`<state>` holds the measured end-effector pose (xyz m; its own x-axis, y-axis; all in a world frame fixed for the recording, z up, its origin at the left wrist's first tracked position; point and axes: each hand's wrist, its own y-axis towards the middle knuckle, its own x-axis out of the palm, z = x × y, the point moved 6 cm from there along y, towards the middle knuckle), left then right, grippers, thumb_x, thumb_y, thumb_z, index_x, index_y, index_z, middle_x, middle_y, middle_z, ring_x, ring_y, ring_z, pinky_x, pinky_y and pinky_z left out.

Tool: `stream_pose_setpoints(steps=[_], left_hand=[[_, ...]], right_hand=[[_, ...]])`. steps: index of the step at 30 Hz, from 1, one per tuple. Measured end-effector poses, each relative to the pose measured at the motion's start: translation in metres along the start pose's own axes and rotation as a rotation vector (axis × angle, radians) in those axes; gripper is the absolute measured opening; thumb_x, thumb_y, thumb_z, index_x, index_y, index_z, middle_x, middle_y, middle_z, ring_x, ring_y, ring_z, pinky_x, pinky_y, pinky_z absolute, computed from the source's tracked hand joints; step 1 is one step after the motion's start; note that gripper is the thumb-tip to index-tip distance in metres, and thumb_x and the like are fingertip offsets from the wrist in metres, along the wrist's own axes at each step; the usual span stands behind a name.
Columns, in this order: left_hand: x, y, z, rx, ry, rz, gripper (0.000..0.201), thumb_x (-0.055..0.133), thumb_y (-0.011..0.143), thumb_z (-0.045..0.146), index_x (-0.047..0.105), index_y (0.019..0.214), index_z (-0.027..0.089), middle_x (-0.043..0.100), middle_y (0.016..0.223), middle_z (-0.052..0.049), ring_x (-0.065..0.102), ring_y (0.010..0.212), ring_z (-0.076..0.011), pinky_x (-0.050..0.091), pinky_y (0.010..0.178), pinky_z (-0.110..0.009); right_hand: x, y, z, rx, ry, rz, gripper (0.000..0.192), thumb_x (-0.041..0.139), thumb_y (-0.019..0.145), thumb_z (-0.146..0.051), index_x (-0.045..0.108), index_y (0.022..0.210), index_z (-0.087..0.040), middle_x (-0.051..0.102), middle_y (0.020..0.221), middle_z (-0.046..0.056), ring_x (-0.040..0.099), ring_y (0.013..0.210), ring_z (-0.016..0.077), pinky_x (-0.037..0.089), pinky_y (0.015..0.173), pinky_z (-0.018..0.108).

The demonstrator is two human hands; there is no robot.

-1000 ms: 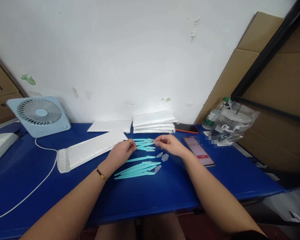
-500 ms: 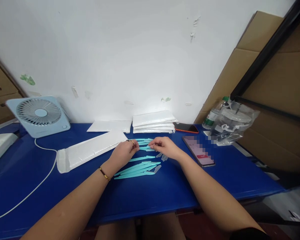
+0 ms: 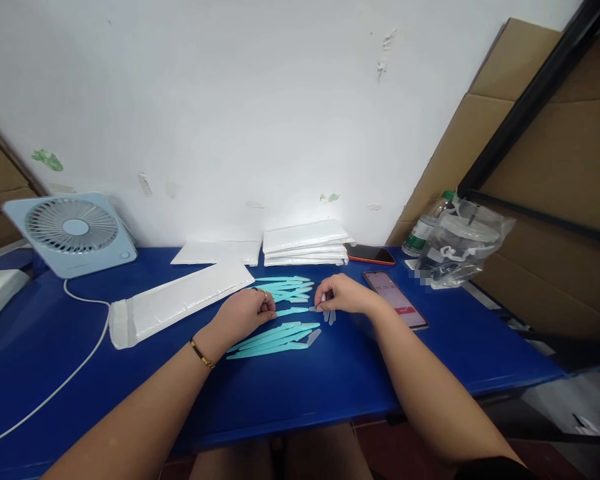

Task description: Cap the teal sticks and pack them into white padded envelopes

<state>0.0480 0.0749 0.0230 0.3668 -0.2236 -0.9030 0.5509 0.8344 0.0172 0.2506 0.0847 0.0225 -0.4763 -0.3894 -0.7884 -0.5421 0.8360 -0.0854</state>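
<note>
My left hand (image 3: 246, 312) is closed, its fingertips pinching the handle of a teal eyebrow razor (image 3: 293, 311) whose blade end points right. Facing that end, my right hand (image 3: 346, 295) has thumb and fingers pinched together around a small clear blade cap, mostly hidden by the fingertips. More loose clear caps (image 3: 332, 317) lie just under the right fingers. Behind the held razor is a group of teal razors (image 3: 285, 288), side by side. Several others (image 3: 273, 340) form a fanned group nearer me, with a clear cap (image 3: 313, 337) at their right end.
A long white padded mailer (image 3: 180, 301) lies left of the razors. Behind are a flat white mailer (image 3: 217, 253) and a mailer stack (image 3: 305, 245). Two phones (image 3: 397, 300) (image 3: 370, 254), a bottle (image 3: 420, 233) and a bagged cup (image 3: 465, 243) are right. A blue fan (image 3: 75, 230) stands left.
Both hands have come nearer me and moved apart, from the rear razors to the single middle one. The right hand is now over the loose caps. The view has shifted slightly.
</note>
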Motion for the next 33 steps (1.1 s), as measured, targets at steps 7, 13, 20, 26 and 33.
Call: stream_pose_setpoints(steps=[7, 13, 20, 26, 33], left_hand=[[0.003, 0.003, -0.001, 0.004, 0.021, 0.036, 0.018, 0.053, 0.079, 0.038, 0.063, 0.074, 0.024, 0.064, 0.072, 0.001, 0.056, 0.065, -0.0152, 0.036, 0.055, -0.024], [0.003, 0.003, 0.001, 0.037, 0.050, 0.087, 0.019, 0.055, 0.078, 0.040, 0.064, 0.080, 0.024, 0.065, 0.079, 0.000, 0.057, 0.072, -0.0164, 0.039, 0.058, -0.025], [0.006, 0.012, -0.005, 0.044, 0.047, 0.100, 0.016, 0.052, 0.080, 0.031, 0.065, 0.078, 0.023, 0.065, 0.078, 0.000, 0.058, 0.071, -0.0161, 0.040, 0.061, -0.026], [-0.011, 0.003, -0.003, -0.009, 0.005, 0.164, 0.027, 0.052, 0.078, 0.044, 0.064, 0.088, 0.022, 0.064, 0.084, -0.003, 0.058, 0.076, -0.0178, 0.042, 0.062, -0.027], [0.002, -0.010, 0.003, 0.004, -0.069, -0.157, 0.025, 0.055, 0.073, 0.045, 0.066, 0.075, 0.023, 0.065, 0.074, 0.000, 0.057, 0.065, -0.0156, 0.038, 0.052, -0.024]], right_hand=[[0.008, 0.008, -0.008, -0.008, -0.010, 0.069, 0.019, 0.065, 0.073, -0.035, 0.072, 0.079, -0.018, 0.068, 0.071, 0.003, 0.060, 0.060, 0.0122, 0.041, 0.053, 0.020], [0.001, 0.004, -0.009, -0.058, -0.049, 0.126, 0.020, 0.070, 0.068, -0.032, 0.072, 0.084, -0.020, 0.069, 0.076, 0.002, 0.062, 0.064, 0.0129, 0.043, 0.055, 0.020], [0.005, 0.013, -0.007, -0.088, -0.087, 0.180, 0.009, 0.065, 0.073, -0.022, 0.072, 0.077, -0.019, 0.069, 0.076, 0.002, 0.062, 0.066, 0.0126, 0.043, 0.059, 0.020], [-0.006, 0.001, -0.008, -0.107, -0.042, 0.125, 0.015, 0.066, 0.072, -0.029, 0.071, 0.082, -0.020, 0.066, 0.083, 0.002, 0.060, 0.069, 0.0119, 0.043, 0.061, 0.021], [-0.006, -0.009, -0.005, -0.058, -0.081, -0.051, 0.017, 0.072, 0.065, -0.033, 0.071, 0.075, -0.019, 0.061, 0.084, 0.003, 0.056, 0.071, 0.0131, 0.042, 0.058, 0.021]])
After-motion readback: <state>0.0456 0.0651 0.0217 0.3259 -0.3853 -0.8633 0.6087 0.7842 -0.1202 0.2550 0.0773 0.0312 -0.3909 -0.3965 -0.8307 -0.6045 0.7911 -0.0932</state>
